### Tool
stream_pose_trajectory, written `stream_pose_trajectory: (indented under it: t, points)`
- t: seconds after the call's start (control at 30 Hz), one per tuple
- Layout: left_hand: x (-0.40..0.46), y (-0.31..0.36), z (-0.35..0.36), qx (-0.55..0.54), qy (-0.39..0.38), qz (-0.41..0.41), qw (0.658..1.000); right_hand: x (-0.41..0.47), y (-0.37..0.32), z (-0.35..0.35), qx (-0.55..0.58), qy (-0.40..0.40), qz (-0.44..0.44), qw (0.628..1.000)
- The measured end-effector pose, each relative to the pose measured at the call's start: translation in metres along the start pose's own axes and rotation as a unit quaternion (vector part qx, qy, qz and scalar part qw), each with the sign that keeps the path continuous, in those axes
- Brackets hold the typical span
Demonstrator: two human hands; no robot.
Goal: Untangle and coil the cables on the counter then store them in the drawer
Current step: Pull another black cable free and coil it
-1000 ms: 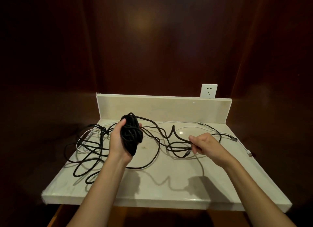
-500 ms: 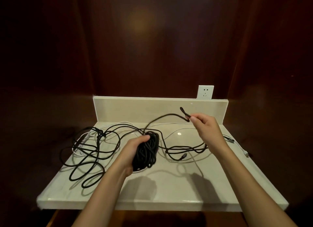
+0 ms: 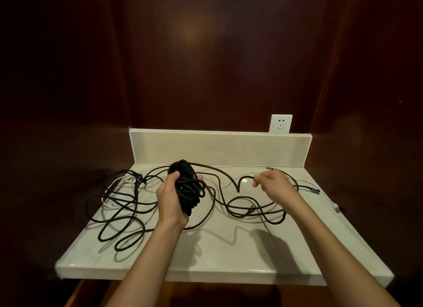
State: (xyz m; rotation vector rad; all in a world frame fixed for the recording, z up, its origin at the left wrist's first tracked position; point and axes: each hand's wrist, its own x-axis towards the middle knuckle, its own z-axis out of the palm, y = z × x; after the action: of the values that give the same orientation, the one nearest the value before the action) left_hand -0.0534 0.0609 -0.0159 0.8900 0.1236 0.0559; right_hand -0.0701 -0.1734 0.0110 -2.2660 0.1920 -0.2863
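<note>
My left hand (image 3: pixel 170 196) grips a thick coil of black cable (image 3: pixel 186 187), held upright above the middle of the white counter (image 3: pixel 229 256). From the coil's top the cable's free strand (image 3: pixel 219 176) runs right to my right hand (image 3: pixel 274 184), which pinches it just above the counter. More black cable lies in loose tangled loops (image 3: pixel 119 206) on the left and in smaller loops (image 3: pixel 251 209) below my right hand. A thin white cable (image 3: pixel 242 166) runs along the back and through the left tangle. No drawer is in view.
A low white backsplash (image 3: pixel 219 146) closes the counter's rear, with a white wall socket (image 3: pixel 280 124) above its right part. Dark wood panels stand on all sides. A white connector (image 3: pixel 336 207) lies near the counter's right edge.
My left hand has raised and turned the coil back upright. My right hand has come down from near the backsplash with the strand, laying another turn on the coil.
</note>
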Motion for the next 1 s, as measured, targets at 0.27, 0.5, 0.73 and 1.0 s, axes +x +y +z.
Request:
stream_pose_trajectory:
  t: [0.27, 0.5, 0.73, 1.0]
  points:
    - [0.005, 0.001, 0.005, -0.24, 0.005, -0.01, 0.971, -0.01, 0.009, 0.016, -0.11, -0.072, -0.013, 0.991]
    - [0.013, 0.014, 0.003, -0.214, 0.044, -0.016, 0.976, -0.021, 0.015, 0.01, -0.095, -0.188, -0.115, 0.971]
    - [0.021, 0.016, -0.001, 0.306, 0.043, 0.144, 0.94, -0.022, 0.014, -0.003, -0.143, -0.172, -0.246, 0.943]
    - [0.02, 0.007, 0.0, 0.496, -0.111, 0.081, 0.857, -0.02, 0.001, -0.011, -0.13, -0.07, -0.375, 0.915]
